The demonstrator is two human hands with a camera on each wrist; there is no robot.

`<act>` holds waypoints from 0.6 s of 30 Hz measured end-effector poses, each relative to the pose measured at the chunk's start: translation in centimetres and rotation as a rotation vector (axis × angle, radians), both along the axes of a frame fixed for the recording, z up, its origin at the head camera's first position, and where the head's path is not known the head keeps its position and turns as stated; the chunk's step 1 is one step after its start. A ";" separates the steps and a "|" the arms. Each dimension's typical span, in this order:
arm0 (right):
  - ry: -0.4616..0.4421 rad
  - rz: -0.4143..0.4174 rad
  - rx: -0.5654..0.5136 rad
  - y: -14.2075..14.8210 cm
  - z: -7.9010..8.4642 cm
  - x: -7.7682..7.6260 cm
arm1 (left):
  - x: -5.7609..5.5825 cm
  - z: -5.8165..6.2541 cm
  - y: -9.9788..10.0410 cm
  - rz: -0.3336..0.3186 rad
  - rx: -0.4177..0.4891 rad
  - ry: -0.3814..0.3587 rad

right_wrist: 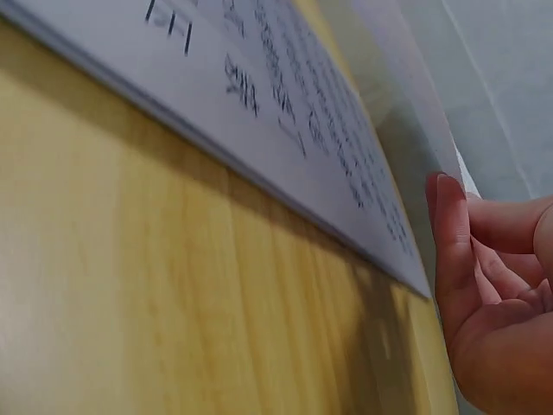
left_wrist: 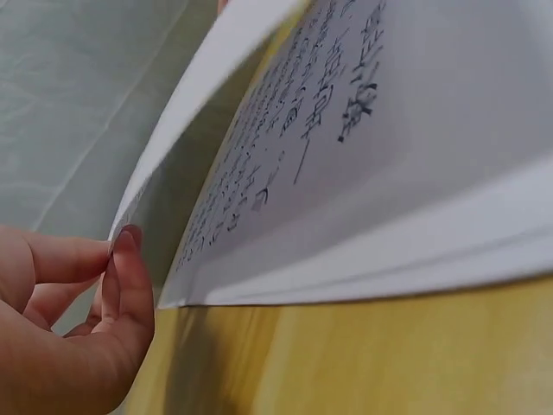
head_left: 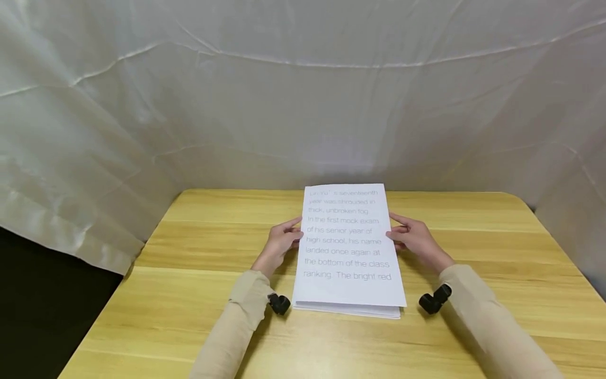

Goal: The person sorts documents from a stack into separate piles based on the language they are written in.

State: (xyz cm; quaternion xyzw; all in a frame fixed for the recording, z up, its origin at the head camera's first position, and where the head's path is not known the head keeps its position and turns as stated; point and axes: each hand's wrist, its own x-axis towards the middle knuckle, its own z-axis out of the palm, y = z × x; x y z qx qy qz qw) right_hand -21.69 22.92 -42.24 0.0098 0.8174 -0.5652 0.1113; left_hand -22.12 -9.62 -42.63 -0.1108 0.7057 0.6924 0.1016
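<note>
A white sheet printed with large English text (head_left: 347,247) is raised over a paper stack (head_left: 347,313). My left hand (head_left: 279,243) pinches its left edge between thumb and fingertips. At the opposite edge my right hand (head_left: 417,241) pinches it the same way. Seen from the left wrist, the sheet bows upward from the left hand (left_wrist: 78,328), and a page with rows of Chinese characters (left_wrist: 423,156) lies beneath it. From the right wrist, the same lower page (right_wrist: 207,95) lies flat on the wood, with the right hand (right_wrist: 497,285) above its far corner.
The stack rests on a wooden table (head_left: 199,305) with light grain. A pale draped curtain (head_left: 303,116) hangs behind the table and along its sides. Black camera mounts (head_left: 279,303) sit at both wrists, on beige sleeves (head_left: 232,331). A dark area (head_left: 47,300) lies beyond the left edge.
</note>
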 end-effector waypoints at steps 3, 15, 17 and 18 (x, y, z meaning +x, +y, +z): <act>-0.012 0.005 -0.002 0.4 0.0 -0.2 | -0.2 0.2 0.3 -0.008 -0.002 0.016; -0.014 0.016 0.060 5.1 1.7 -0.9 | -0.3 0.7 5.5 0.014 -0.021 0.027; -0.019 0.010 0.047 6.1 2.0 -0.7 | -0.4 0.8 6.7 0.010 -0.011 0.024; -0.020 0.006 0.040 6.6 2.0 -0.7 | -0.4 0.8 7.2 0.009 -0.006 0.022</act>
